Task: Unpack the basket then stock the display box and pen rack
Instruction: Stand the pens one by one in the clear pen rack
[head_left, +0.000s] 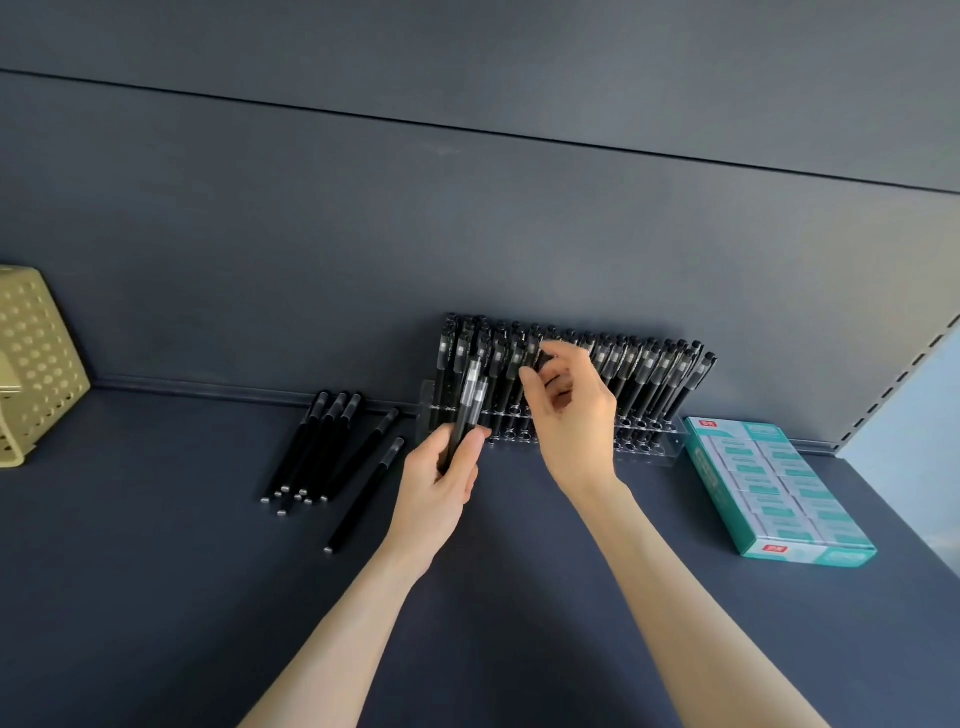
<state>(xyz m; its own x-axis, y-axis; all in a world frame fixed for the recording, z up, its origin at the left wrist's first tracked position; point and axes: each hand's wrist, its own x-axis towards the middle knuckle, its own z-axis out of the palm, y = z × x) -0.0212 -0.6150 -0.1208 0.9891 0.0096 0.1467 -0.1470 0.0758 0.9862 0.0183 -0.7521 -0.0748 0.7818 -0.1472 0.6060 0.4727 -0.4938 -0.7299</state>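
A clear pen rack stands against the back panel, filled with several black pens. My left hand grips a small bunch of black pens, held upright in front of the rack's left end. My right hand reaches into the middle of the rack, and its thumb and fingers pinch the top of one black pen there. Several loose black pens lie on the shelf to the left of the rack. A teal display box packed with erasers sits at the right. The beige perforated basket stands at the far left.
The dark shelf surface runs forward to the bottom edge of the frame. A slotted upright bounds the shelf on the right, just behind the display box. The back panel rises straight behind the rack.
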